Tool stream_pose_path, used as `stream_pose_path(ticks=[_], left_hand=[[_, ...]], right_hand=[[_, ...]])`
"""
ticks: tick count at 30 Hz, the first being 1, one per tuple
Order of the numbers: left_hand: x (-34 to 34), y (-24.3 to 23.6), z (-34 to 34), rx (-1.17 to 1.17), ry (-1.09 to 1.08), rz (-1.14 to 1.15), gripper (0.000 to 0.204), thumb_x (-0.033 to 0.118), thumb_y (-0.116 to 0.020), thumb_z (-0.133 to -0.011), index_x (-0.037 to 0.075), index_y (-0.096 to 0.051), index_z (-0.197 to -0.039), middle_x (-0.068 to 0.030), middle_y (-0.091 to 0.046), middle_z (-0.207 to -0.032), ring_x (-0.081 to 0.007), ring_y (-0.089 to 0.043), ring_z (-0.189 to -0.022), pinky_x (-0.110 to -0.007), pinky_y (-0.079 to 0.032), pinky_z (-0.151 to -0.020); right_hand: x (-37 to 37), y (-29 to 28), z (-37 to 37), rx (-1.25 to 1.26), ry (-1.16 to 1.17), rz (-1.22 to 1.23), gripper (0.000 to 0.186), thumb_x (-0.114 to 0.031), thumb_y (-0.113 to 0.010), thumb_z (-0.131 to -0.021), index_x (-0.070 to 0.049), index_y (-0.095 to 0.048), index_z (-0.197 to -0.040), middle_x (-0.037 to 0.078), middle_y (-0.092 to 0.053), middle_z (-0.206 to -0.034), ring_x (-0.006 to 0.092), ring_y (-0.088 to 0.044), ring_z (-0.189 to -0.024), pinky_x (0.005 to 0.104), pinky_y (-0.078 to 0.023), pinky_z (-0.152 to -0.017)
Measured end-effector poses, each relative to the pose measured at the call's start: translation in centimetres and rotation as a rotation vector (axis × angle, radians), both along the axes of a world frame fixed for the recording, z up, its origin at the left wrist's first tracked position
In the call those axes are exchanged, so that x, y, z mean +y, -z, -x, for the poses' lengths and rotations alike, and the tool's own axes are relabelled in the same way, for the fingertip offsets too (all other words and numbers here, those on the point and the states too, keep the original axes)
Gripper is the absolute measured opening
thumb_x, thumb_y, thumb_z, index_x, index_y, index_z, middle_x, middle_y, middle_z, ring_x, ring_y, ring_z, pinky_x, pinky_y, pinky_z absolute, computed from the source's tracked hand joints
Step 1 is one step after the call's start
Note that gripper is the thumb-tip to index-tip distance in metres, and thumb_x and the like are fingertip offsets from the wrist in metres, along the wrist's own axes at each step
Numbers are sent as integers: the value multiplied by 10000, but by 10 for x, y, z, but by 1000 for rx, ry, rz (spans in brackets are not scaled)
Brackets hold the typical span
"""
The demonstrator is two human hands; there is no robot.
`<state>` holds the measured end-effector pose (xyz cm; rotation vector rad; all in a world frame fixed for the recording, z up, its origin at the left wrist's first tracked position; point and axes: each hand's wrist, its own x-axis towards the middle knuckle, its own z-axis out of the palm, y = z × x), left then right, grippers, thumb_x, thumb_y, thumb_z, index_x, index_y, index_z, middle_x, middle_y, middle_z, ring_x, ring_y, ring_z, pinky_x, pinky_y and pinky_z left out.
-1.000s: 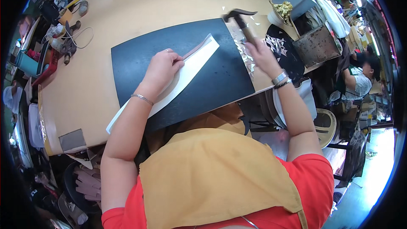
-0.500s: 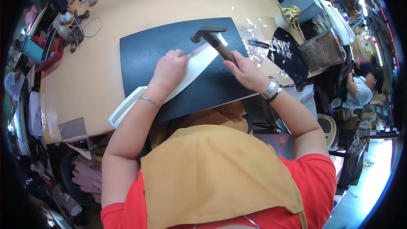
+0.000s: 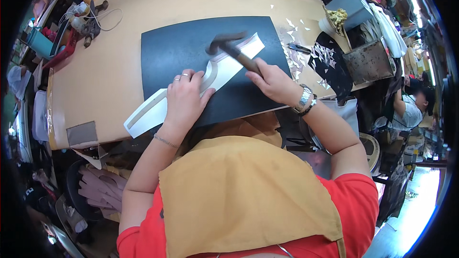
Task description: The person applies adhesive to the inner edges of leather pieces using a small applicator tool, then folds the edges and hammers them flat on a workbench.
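Observation:
A long white strip (image 3: 241, 60), with a grey-brown band running along it, lies slantwise on a dark flat board (image 3: 167, 57). My left hand (image 3: 185, 98) rests on the strip's middle, fingers stretched out and pressing it down, so that part is hidden. In my right hand (image 3: 277, 86) is a hammer (image 3: 246, 61), gripped by its wooden handle. Its dark head is smeared by motion and hovers over or close to the strip's upper part; whether it touches cannot be told.
Small pale triangular offcuts (image 3: 296, 67) and a dark-handled tool (image 3: 299, 48) lie right of the board. A rusty metal box (image 3: 367, 62) stands beyond them. Tools and a cable (image 3: 109, 12) sit at the far left. A person (image 3: 412, 105) is at the right.
My left hand has gone from bent fingers at the strip's edge to lying flat on it, slightly lower. The hammer has shifted a little to the left. The whole view has shifted slightly.

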<state>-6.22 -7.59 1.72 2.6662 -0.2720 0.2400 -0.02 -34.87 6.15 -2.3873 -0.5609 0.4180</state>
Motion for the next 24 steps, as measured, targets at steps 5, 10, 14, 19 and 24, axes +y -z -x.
stream_pose_path(ticks=[5,10,14,19,24], left_hand=[[8,-19,-26,306,-23,141,504,313,-863,-772,44,-710,-1171,-130,-707,-997,-330,-705,-898,-412,-552,-849],[23,-26,-65,402,49,-2,448,410,-830,-722,64,-772,-1000,-123,-758,-871,-319,-727,-822,-393,-558,-810],[4,-37,-68,504,59,88,475,445,-791,-765,26,-793,-989,-139,-772,-871,-304,-741,-835,-376,-564,-813],[-9,-17,-66,427,-10,217,458,412,-768,-816,-3,-796,-1009,-171,-773,-902,-305,-746,-844,-393,-569,-827],[-12,-26,-65,573,-15,168,435,362,-752,-844,-13,-790,-1061,-199,-772,-944,-308,-752,-885,-387,-566,-858]], right_hand=[[-8,-5,-2,67,-3,167,428,-420,-534,-1074,6,-527,-1038,277,-668,-839,481,-664,-830,516,-513,-750],[-18,-5,22,134,109,131,416,-406,-543,-1073,5,-525,-1013,262,-663,-796,457,-673,-794,504,-507,-715],[-14,-3,33,130,153,115,394,-383,-561,-1067,5,-502,-1026,269,-656,-765,482,-662,-768,521,-504,-692],[-14,2,39,94,154,98,394,-377,-564,-1064,9,-487,-1042,295,-654,-779,514,-651,-802,553,-500,-712],[-16,5,42,112,170,96,387,-366,-562,-1064,13,-486,-1061,298,-655,-783,519,-649,-810,552,-501,-716]])
